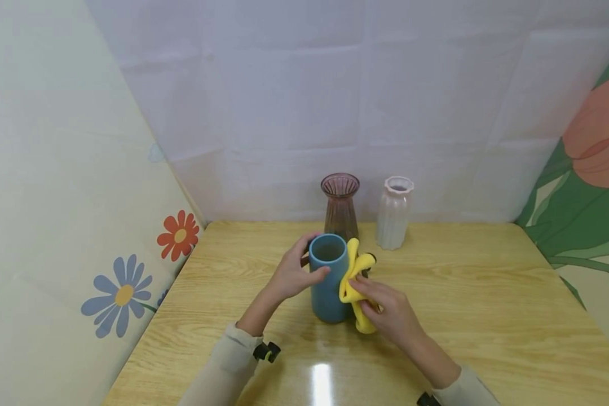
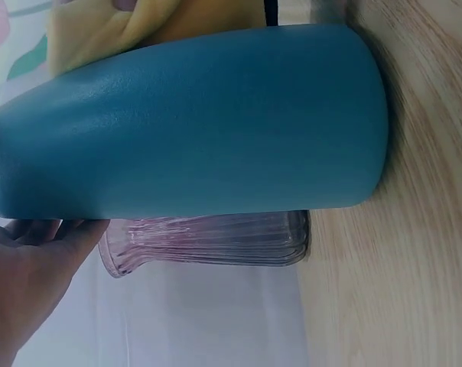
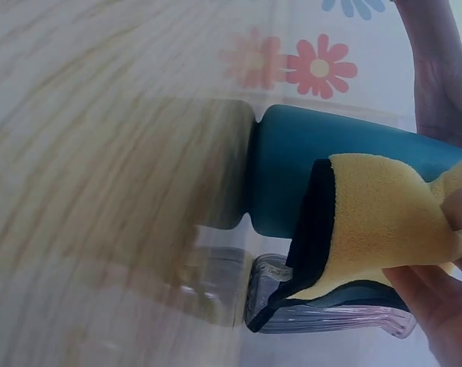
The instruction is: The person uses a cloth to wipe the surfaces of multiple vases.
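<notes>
A blue cylindrical vase [image 1: 329, 296] stands upright on the wooden table, its round mouth facing up. My left hand [image 1: 293, 272] grips it near the rim from the left, thumb on the front and fingers behind; the left wrist view shows the fingers [image 2: 70, 233] against its side. My right hand [image 1: 393, 310] pinches a folded yellow cloth [image 1: 359, 276] at the vase's right side. Dark edging runs along the cloth [image 3: 376, 222] in the right wrist view. Whether the cloth presses on the vase along its whole length, I cannot tell.
Behind the blue vase stands a purplish ribbed glass vase [image 1: 341, 208]. A white fluted vase [image 1: 393, 217] is at the back right, near the white backdrop [image 1: 294, 113]. The wooden table [image 1: 487, 293] extends to both sides, with flower-printed sheets [image 1: 45, 225] beyond its edges.
</notes>
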Tool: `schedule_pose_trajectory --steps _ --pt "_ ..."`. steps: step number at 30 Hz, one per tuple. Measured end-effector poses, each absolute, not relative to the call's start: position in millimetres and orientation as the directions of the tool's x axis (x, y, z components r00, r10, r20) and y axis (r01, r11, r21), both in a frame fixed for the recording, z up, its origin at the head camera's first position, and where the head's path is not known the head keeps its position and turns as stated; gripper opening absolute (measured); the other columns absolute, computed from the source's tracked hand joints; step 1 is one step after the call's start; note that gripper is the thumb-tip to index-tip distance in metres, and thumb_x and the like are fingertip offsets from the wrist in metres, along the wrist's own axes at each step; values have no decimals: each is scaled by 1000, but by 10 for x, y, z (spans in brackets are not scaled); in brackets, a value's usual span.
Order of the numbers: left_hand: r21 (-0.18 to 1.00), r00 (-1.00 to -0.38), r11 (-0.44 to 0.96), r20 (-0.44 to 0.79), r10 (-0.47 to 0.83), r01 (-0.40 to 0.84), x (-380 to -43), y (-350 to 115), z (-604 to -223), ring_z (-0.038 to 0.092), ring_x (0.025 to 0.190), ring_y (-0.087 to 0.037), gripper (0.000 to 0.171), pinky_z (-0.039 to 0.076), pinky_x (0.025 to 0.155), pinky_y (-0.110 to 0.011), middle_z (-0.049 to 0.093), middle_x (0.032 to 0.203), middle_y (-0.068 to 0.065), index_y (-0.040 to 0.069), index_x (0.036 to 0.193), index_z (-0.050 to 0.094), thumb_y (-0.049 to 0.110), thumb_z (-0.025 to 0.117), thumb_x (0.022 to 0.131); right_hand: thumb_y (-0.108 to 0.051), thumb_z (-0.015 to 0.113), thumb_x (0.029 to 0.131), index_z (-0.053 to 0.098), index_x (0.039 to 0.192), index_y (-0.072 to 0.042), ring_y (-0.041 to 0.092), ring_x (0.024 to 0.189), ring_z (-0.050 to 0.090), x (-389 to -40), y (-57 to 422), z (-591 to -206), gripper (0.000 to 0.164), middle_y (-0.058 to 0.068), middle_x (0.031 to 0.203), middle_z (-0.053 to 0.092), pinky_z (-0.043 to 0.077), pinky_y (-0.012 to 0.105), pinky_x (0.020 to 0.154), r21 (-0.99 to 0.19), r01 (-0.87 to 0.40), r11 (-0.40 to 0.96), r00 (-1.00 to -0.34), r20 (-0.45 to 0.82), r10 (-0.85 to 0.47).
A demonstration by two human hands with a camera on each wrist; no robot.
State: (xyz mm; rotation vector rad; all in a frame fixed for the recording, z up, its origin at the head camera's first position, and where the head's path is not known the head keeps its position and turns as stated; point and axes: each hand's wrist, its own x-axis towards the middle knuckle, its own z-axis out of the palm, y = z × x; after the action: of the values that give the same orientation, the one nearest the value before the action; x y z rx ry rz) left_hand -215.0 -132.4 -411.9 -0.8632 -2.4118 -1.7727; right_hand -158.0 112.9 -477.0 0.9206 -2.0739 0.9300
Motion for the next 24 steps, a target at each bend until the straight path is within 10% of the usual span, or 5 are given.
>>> schedule_pose_trajectory --steps 24 --pt "875 -804 131 359 474 467 -2287 -1369 -4183 52 128 -33 71 45 107 -55 54 140 -20 -2 149 41 3 73 85 8 83 73 77 116 -12 26 101 72 -1583 1237 -4826 48 10 113 75 60 40 84 -260 -751 607 -635 535 -557"
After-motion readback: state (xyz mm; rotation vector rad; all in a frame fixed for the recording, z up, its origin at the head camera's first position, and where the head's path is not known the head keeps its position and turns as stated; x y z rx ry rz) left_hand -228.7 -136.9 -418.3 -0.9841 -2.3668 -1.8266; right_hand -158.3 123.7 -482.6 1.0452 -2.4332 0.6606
